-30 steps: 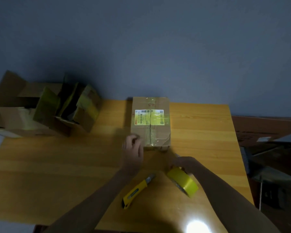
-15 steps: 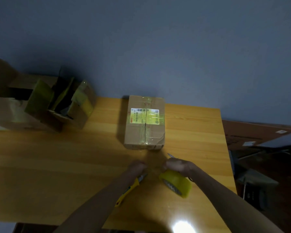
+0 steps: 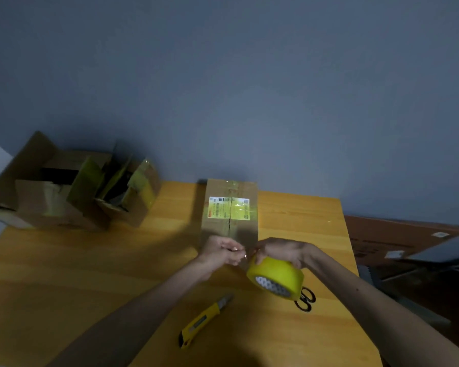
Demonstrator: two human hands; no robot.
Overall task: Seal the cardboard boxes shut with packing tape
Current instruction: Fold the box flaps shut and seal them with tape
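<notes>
Lying nearest on the desk (image 3: 64, 274), at 6 o'clock from the hands: 1 yellow utility knife (image 3: 206, 320), blade end pointing to approx 1 o'clock. At 4 o'clock from the hands, 1 pair of scissors (image 3: 305, 300), black handles flat on the desk, blades hidden behind the roll.

Above those is 1 yellow tape roll (image 3: 276, 276), held off the desk w/ its core facing the camera. The right hand (image 3: 282, 251) sits over the top of it, grip curled round the outer band. The left hand (image 3: 219, 251) is at 9 o'clock of the roll, just beside it. Its grip is pinched, thumb against fingertips, at the roll's upper-left edge. That looks like the loose tape end, but it's too small & dim to be sure. 2 hands total, both bare.

At 12 o'clock behind the hands stands 1 cardboard box (image 3: 229, 229), flaps down, w/ 1 label (image 3: 229, 210) across the top seam & glossy tape over it. The hands hide its near edge.

At 10 o'clock, on the far-left desk corner, are 2 more, touching: a bigger open box (image 3: 35, 197) & a smaller open box (image 3: 141, 200), both w/ flaps up. That makes 3 boxes in all.

At 3 o'clock, off the desk & lower down, is 1 flat brown cardboard sheet (image 3: 398, 234). Farthest back is a grey-blue wall (image 3: 249, 88).
</notes>
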